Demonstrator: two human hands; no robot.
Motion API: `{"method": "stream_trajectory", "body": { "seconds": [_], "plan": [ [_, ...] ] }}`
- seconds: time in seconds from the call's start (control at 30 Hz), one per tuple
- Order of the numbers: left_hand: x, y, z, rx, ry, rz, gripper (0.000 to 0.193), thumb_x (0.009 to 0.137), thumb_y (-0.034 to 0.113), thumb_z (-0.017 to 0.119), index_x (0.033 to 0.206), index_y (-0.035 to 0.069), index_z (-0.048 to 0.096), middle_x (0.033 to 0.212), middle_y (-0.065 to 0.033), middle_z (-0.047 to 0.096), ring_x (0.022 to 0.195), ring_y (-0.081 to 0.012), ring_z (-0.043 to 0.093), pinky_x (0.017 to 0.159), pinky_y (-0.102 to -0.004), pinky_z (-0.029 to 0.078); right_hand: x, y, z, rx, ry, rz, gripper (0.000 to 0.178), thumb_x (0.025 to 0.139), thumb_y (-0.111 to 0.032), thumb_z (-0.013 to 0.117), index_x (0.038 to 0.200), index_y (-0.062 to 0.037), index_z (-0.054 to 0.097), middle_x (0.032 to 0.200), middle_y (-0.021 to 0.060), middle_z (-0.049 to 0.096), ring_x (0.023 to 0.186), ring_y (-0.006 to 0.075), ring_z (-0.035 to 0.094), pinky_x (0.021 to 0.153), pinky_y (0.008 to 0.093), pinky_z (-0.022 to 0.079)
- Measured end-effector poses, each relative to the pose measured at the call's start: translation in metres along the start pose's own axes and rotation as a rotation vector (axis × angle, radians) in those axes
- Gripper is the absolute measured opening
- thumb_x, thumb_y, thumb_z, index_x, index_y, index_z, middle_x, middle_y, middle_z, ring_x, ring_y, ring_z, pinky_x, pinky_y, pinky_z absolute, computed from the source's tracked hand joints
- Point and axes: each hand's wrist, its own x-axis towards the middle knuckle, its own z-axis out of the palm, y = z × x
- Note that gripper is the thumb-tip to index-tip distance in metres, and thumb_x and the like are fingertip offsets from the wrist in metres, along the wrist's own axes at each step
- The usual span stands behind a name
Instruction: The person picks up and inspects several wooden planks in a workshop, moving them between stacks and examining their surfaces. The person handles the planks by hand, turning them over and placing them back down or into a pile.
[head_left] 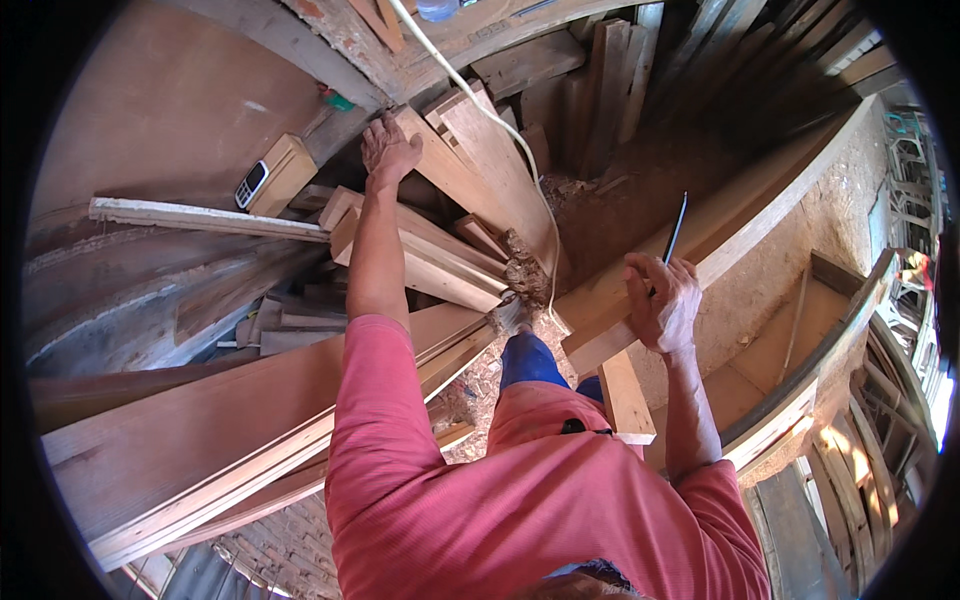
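Observation:
My left hand (390,152) reaches forward to the upper ends of some leaning boards, its fingers stretched out beside the pale wooden board (455,170). Whether it presses on the board or only rests against it, I cannot tell. On the right, my right hand (664,302) is closed around a slim dark pencil (678,228), which points up and away from me. That hand is just above a long thick plank (700,255) running from near my legs toward the far right.
A light cable (520,140) hangs down across the boards. Several timber pieces (420,255) lie stacked at left, near a phone (252,184) leaning on a wood block (283,175). Wide planks (220,430) stretch along the lower left. Wood shavings (470,400) cover the floor by my feet.

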Motion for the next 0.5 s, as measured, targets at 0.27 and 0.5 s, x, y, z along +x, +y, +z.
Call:
{"method": "stream_trajectory", "body": {
  "seconds": [0.27,0.5],
  "plan": [
    [-0.059,0.022,-0.015,0.03,0.15,0.039,0.083,0.088,0.044,0.073,0.154,0.001,0.047,0.131,-0.0218,0.055,0.129,-0.0388,0.05,0.106,-0.0509,0.045,-0.001,-0.002,0.001,0.001,0.043,-0.021,0.012,0.09,-0.018,0.075,0.098,-0.0093,0.077,0.078,0.0103,0.073,0.075,0.0316,0.069,0.084,0.0437,0.051],
    [-0.075,0.014,-0.029,0.092,0.112,-0.067,0.052,0.086,0.043,0.081,0.123,0.008,0.071,0.126,-0.0193,0.058,0.125,-0.0383,0.054,0.105,-0.0518,0.045,-0.005,0.002,0.002,0.015,0.047,-0.054,0.013,0.091,-0.017,0.074,0.101,-0.0087,0.076,0.078,0.01,0.073,0.075,0.0317,0.068,0.084,0.0441,0.051]
  ]
}}
